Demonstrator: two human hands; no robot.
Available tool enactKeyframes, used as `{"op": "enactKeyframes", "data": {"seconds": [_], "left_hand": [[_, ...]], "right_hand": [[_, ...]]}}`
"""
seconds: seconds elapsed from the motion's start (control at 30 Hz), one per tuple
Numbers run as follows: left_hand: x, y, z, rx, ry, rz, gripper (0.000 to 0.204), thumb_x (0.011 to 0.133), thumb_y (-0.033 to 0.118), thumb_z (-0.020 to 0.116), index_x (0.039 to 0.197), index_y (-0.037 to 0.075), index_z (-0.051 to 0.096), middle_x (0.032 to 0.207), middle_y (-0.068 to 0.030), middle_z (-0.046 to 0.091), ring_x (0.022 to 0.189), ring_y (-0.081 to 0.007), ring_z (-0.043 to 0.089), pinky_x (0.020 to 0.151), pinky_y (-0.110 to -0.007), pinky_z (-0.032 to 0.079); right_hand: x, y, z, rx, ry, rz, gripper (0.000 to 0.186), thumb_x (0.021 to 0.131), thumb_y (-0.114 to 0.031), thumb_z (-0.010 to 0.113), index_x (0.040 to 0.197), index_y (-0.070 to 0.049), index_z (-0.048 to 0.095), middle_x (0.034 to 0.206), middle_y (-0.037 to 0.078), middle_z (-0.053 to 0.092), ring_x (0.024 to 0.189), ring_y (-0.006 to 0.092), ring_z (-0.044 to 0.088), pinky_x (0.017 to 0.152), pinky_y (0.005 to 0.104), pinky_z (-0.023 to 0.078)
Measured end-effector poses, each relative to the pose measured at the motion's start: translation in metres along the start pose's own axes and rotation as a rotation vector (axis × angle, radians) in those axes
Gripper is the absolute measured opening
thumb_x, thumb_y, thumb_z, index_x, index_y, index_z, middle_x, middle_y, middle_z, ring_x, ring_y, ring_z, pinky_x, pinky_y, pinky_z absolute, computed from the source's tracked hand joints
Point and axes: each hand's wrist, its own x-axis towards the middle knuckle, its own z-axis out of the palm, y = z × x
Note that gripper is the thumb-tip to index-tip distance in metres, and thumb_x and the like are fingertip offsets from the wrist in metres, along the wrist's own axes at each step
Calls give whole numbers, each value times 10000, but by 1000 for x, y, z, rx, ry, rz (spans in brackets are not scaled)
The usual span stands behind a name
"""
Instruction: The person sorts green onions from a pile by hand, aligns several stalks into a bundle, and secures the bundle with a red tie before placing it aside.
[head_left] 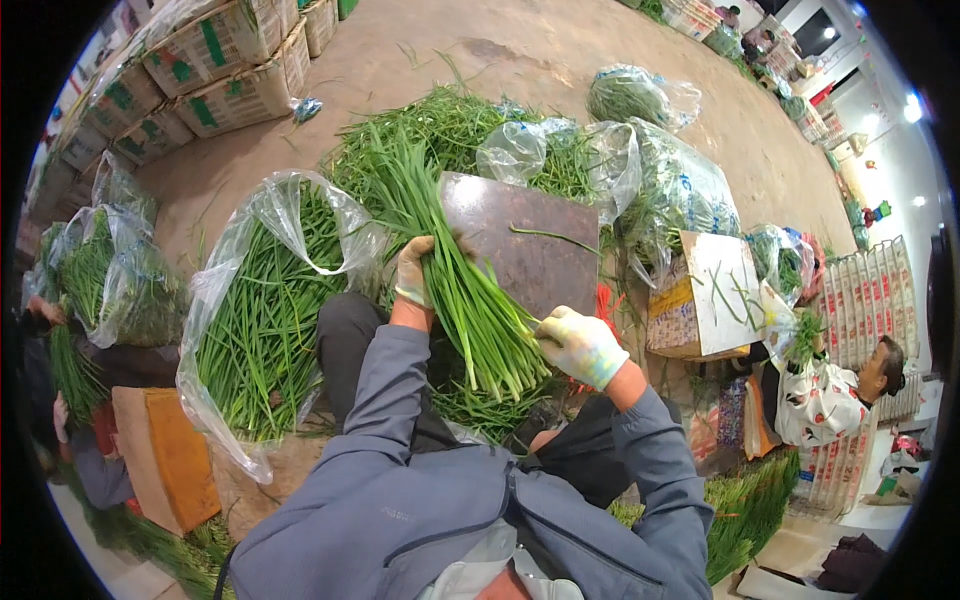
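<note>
My left hand (414, 270), in a pale work glove, is wrapped round a thick bunch of garlic chives (468, 300). The long green leaves point away from me, and the pale cut ends slant down toward my lap. My right hand (584, 346), in a stained light glove, is at the stem ends on the right side of the bunch. Its fingertips are pressed together there, and what they pinch is hidden. Just beyond the bunch is a dark metal board (530, 235) with a loose green stalk (553, 236) lying across it.
An open clear bag of chives (265, 330) stands by my left knee. More greens (440, 125) are heaped beyond the board, beside filled plastic bags (685, 180). A white board (722, 292) with scraps lies to the right, near another person (825, 400). Stacked cartons (215, 65) stand far left.
</note>
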Motion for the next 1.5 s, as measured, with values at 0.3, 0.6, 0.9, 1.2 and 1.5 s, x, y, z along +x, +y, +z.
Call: {"op": "enactKeyframes", "data": {"seconds": [0.3, 0.6, 0.9, 1.2, 1.5], "left_hand": [[-10, 9, 5, -114, -112, 159, 371, 834, 171, 640, 1180, 45, 599, 845, 39, 464, 728, -123, 442, 773, -321, 388], [14, -45, 40, 349, 62, 23, 310, 820, 258, 630, 1039, 42, 594, 752, -18, 577, 718, -178, 585, 798, -353, 509], [66, -162, 112, 1356, 55, -3, 1105, 732, 390, 833, 1522, -31, 186, 1361, -227, 531, 1241, -358, 538, 1059, -377, 434], [-49, -188, -24, 891, 619, -448, 584, 884, 269, 725, 1368, 54, 478, 1143, -110, 657, 985, -244, 661, 834, -391, 549], [-111, -136, 13, 1116, 298, -335, 750, 805, 99, 769, 1443, 31, 381, 1259, -57, 576, 1156, -173, 540, 984, -320, 454]], "right_hand": [[-83, 15, 21, 64, -614, 207, 299, 769, -294, 699, 980, -83, 704, 923, 154, 681, 886, 351, 658, 807, 443, 532], [23, -28, 38, 587, 7, 331, 1309, 593, -549, 855, 1489, 115, 170, 1409, 360, 430, 1323, 416, 462, 1103, 405, 377], [-12, 32, 81, 1277, 655, 429, 471, 756, -145, 782, 1176, -12, 615, 1066, 50, 683, 967, 191, 655, 879, 336, 528], [41, 126, 180, 1285, 221, 1017, 398, 754, -308, 746, 931, 47, 713, 861, 157, 716, 739, 272, 685, 706, 386, 547], [109, 39, 129, 1036, -265, 357, 334, 671, -244, 760, 898, -10, 690, 784, 92, 689, 709, 196, 640, 687, 345, 523]]}}
